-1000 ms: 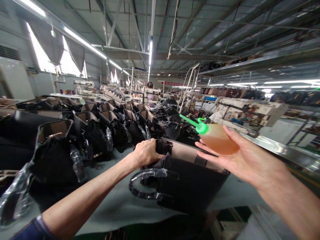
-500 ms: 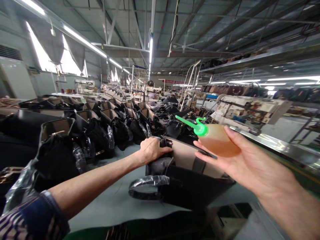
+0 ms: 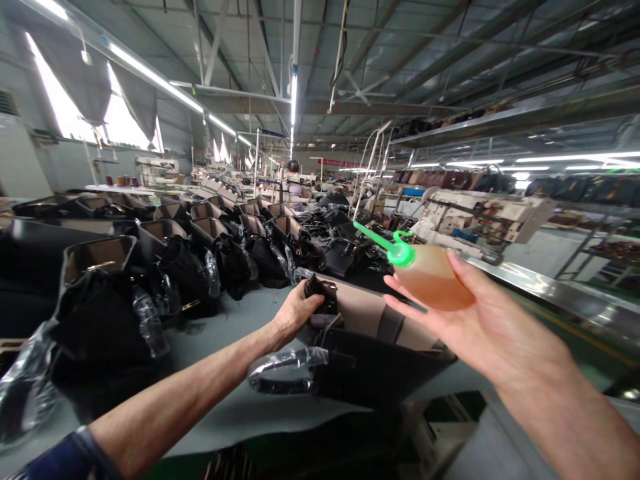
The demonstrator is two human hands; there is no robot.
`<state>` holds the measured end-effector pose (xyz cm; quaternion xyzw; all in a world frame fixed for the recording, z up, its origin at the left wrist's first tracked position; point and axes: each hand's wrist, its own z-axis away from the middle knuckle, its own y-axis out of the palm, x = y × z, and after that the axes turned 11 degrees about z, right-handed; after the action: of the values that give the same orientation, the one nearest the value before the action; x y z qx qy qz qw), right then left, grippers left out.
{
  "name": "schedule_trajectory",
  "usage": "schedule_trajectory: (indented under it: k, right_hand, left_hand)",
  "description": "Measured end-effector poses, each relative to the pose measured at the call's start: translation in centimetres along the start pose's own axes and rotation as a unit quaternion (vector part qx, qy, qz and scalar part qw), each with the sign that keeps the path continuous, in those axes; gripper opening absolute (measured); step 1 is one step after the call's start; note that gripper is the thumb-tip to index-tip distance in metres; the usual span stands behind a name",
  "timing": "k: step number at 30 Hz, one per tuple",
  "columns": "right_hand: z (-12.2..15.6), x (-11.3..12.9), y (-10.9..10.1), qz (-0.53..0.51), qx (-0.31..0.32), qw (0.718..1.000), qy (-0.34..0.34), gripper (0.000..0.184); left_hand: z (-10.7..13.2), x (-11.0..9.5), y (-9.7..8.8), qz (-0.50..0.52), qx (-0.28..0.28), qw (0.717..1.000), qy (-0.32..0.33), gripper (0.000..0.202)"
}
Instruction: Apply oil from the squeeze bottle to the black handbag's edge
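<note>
My left hand (image 3: 296, 309) is closed on the upper side edge of a black handbag (image 3: 375, 367), thumb over the rim near a metal fitting. The bag lies tilted on the table, its beige lining showing at the opening and a plastic-wrapped handle (image 3: 287, 373) sticking out to the left. In my right hand (image 3: 480, 320) is a squeeze bottle (image 3: 433, 277) of amber liquid, gripped between thumb and fingers above the bag's right side. Its green nozzle (image 3: 373, 237) points up and to the left, away from the bag, with a small curled cap beside it.
Several more black handbags (image 3: 100, 327) with wrapped handles stand in rows on the grey-green tabletop (image 3: 240, 320). A white industrial sewing machine (image 3: 480, 217) is at the right, beside a shiny metal edge (image 3: 560, 300). Loose black pieces (image 3: 325, 230) are piled farther back.
My left hand has shifted slightly left along the bag's edge, and more of the metal fitting shows. The bottle stays in my right hand, held nearly the same. The view has turned a little right.
</note>
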<state>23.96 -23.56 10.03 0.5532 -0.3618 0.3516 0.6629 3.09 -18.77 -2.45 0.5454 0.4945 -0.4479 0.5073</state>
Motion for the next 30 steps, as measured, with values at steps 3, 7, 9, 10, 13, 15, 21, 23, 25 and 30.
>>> schedule_trajectory:
  k: [3,7,9,10,13,15,21,23,25,30]
  right_hand:
    - [0.0,0.3,-0.7,-0.008,-0.012,1.000,-0.007,0.020]
    - [0.2,0.5,-1.6,-0.008,-0.010,1.000,-0.010,0.022]
    - [0.3,0.6,-1.9,-0.013,-0.007,1.000,-0.008,0.022]
    - [0.5,0.6,-2.0,-0.018,-0.010,1.000,-0.006,0.022]
    - [0.9,0.6,-2.5,-0.039,-0.019,0.999,0.008,0.022]
    - [1.3,0.4,-2.8,-0.043,-0.017,0.999,0.020,0.023]
    - [3.6,-2.3,-3.9,-0.072,-0.028,0.993,0.085,0.020]
    - [4.5,-3.5,-4.2,-0.090,-0.034,0.989,0.113,0.020]
    - [5.2,-4.3,-4.3,-0.109,-0.032,0.985,0.126,0.021]
    - [5.6,-4.3,-2.9,-0.133,0.023,0.982,0.132,0.033]
  left_hand:
    - [0.0,-1.2,-0.7,0.038,0.013,0.999,0.007,0.024]
    - [-0.4,-3.6,-1.7,0.037,0.030,0.999,0.011,0.029]
    - [-0.5,-4.7,-1.8,0.020,0.041,0.999,0.024,0.032]
    - [-0.5,-5.2,-1.8,0.012,0.047,0.998,0.036,0.035]
    - [-0.5,-6.6,-1.7,-0.003,0.034,0.996,0.086,0.041]
    - [-0.4,-7.6,-1.6,-0.019,0.025,0.993,0.110,0.040]
    - [0.0,-10.2,-2.1,-0.054,0.139,0.987,0.061,0.033]
    - [0.0,-10.4,-2.4,-0.071,0.171,0.981,0.049,0.030]
    - [0.1,-10.4,-2.6,-0.080,0.184,0.979,0.045,0.031]
    - [1.0,-10.4,-2.1,-0.100,0.177,0.978,0.045,0.035]
